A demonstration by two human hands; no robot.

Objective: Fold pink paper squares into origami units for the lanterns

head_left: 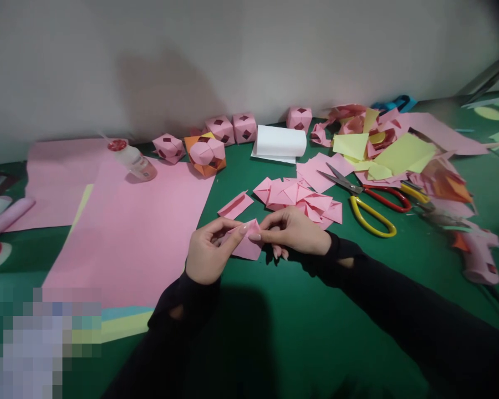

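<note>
I have a small pink paper piece [246, 244] pinched between both hands, just above the green worktop [274, 321] and close in front of me. My left hand [208, 252] is curled around its near-left side, thumb and forefinger closed on the top edge; my right hand [293, 230] grips the right side, fingers bent over it, fingertips almost meeting the left ones at the raised corner. It looks like I am midway through a fold, pressing a flap or crease at that upper corner. As I judge it, the next move needs the edges lined up squarely before I flatten the crease with a fingertip, holding the rest steady so it does not slip. Just beyond my hands lies a heap of folded pink units [299, 199], with a single folded strip [235, 205] to its left. Yellow-handled scissors [363, 208] lie to the right, finished pink cubes [233, 128] near the wall.
</note>
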